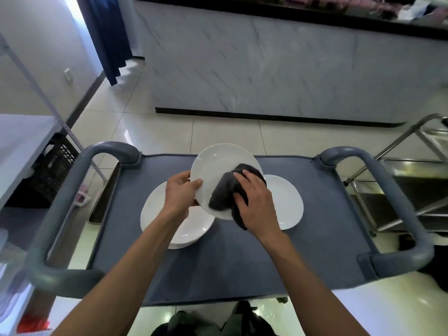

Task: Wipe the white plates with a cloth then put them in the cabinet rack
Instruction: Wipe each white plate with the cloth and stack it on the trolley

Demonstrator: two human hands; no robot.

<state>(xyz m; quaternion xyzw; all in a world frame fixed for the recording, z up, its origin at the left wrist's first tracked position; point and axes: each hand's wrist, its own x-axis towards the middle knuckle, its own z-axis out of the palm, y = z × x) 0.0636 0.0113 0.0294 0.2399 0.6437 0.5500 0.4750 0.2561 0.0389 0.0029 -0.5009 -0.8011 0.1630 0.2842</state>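
Restaurant back room: service cart [242, 263], steel rack [400, 190]

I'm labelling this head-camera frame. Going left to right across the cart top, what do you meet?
Left cart handle → stack of plates → left hand → held plate → dark cloth under the right hand → plate on the right → right cart handle.

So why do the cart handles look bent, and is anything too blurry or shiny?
Head view: the wide-angle lens bows the cart handles outward; glare patches shine on the floor tiles; the top-right shelf is smeared; the held plate, cloth and both hands stay sharp.
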